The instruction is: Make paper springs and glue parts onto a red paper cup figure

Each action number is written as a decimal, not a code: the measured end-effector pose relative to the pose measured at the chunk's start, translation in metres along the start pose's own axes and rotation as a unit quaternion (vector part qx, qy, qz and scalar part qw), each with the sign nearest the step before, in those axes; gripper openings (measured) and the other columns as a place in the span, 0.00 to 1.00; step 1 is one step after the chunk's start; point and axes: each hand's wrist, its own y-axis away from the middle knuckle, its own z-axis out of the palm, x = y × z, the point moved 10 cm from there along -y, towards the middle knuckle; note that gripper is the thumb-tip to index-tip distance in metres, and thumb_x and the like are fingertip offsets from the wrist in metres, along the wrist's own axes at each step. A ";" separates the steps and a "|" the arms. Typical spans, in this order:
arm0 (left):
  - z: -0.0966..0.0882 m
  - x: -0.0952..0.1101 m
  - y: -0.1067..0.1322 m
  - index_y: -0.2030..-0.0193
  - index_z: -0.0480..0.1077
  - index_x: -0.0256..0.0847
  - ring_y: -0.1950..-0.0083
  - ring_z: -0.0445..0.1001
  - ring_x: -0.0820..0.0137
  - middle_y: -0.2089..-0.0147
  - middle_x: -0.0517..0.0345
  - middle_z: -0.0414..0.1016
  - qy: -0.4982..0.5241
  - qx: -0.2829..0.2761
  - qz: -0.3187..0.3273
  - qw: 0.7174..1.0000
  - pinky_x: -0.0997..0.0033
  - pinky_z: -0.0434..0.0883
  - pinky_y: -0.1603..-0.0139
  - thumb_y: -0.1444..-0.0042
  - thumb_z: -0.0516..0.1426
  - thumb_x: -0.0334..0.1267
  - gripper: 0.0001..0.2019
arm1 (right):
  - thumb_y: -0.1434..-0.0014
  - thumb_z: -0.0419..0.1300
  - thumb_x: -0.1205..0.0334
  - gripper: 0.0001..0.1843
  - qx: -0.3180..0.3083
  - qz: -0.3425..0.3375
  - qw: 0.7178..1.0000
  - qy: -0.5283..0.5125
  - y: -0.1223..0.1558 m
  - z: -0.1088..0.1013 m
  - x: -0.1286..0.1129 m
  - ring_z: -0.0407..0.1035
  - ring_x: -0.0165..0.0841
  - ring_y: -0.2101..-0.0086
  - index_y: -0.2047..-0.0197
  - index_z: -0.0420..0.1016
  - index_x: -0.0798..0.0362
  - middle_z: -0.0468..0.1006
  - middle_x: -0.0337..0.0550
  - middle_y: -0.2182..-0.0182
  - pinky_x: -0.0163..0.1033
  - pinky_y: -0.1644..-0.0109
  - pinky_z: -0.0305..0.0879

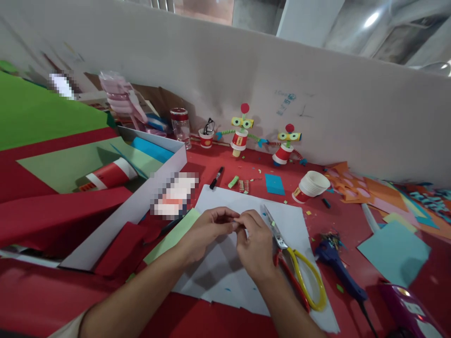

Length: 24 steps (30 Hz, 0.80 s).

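Both my hands meet over a white sheet of paper point(225, 263) on the red table. My left hand point(207, 230) has its fingers curled and pinched toward the right one. My right hand point(255, 244) is closed too, its fingertips pressed against the left hand's. Whatever small thing they pinch between them is hidden by the fingers. Scissors with yellow and red handles point(296, 263) lie just right of my right hand, blades pointing away from me.
A blue glue gun point(338, 263) lies right of the scissors. A stack of paper cups point(310, 186), a black marker point(216, 178), two paper-cup figures point(239, 136) by the wall, coloured paper sheets point(392, 251) and a white box point(141, 197) with red and green paper surround the sheet.
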 end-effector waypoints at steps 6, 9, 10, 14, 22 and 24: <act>-0.001 0.003 -0.001 0.64 0.76 0.40 0.62 0.71 0.71 0.66 0.58 0.76 0.000 -0.012 -0.007 1.000 0.70 0.65 0.56 0.57 0.65 0.33 0.11 | 0.53 0.48 0.79 0.16 0.011 -0.012 1.000 -0.011 0.001 -0.005 -0.005 0.66 0.33 0.66 0.69 0.69 0.51 0.70 0.40 0.69 0.36 0.62 0.63; 0.002 0.005 -0.001 0.64 0.76 0.40 0.62 0.71 0.70 0.64 0.56 0.76 -0.002 -0.025 -0.011 1.000 0.70 0.65 0.57 0.58 0.66 0.34 0.12 | 0.52 0.48 0.79 0.15 0.012 -0.012 1.000 -0.016 0.003 -0.008 -0.004 0.66 0.33 0.65 0.69 0.69 0.52 0.70 0.41 0.69 0.37 0.61 0.63; 0.003 0.005 -0.001 0.63 0.77 0.40 0.63 0.72 0.70 0.64 0.56 0.77 -0.002 -0.028 -0.012 1.000 0.70 0.66 0.58 0.58 0.66 0.33 0.12 | 0.52 0.48 0.79 0.15 0.011 -0.010 1.000 -0.015 0.003 -0.008 -0.004 0.66 0.33 0.65 0.69 0.69 0.51 0.70 0.41 0.69 0.37 0.61 0.63; 0.001 0.004 -0.001 0.65 0.77 0.40 0.65 0.71 0.72 0.66 0.56 0.76 0.002 -0.017 -0.015 1.000 0.72 0.66 0.61 0.58 0.66 0.34 0.11 | 0.49 0.49 0.78 0.14 0.005 -0.004 0.999 -0.033 0.003 -0.008 -0.002 0.67 0.33 0.65 0.68 0.71 0.51 0.71 0.41 0.68 0.37 0.59 0.64; -0.007 0.007 -0.005 0.63 0.77 0.41 0.63 0.72 0.72 0.65 0.57 0.77 0.000 -0.006 -0.002 1.000 0.74 0.66 0.60 0.58 0.66 0.33 0.12 | 0.47 0.54 0.75 0.15 0.018 0.003 0.995 -0.101 -0.001 -0.010 -0.001 0.69 0.31 0.61 0.62 0.75 0.49 0.73 0.41 0.63 0.36 0.56 0.67; -0.008 0.008 -0.006 0.63 0.77 0.40 0.63 0.72 0.72 0.65 0.57 0.77 -0.010 -0.006 0.001 1.000 0.74 0.67 0.60 0.57 0.66 0.32 0.12 | 0.47 0.54 0.76 0.17 0.016 0.013 0.994 -0.109 -0.001 -0.008 0.001 0.69 0.31 0.62 0.59 0.76 0.48 0.73 0.41 0.63 0.35 0.57 0.68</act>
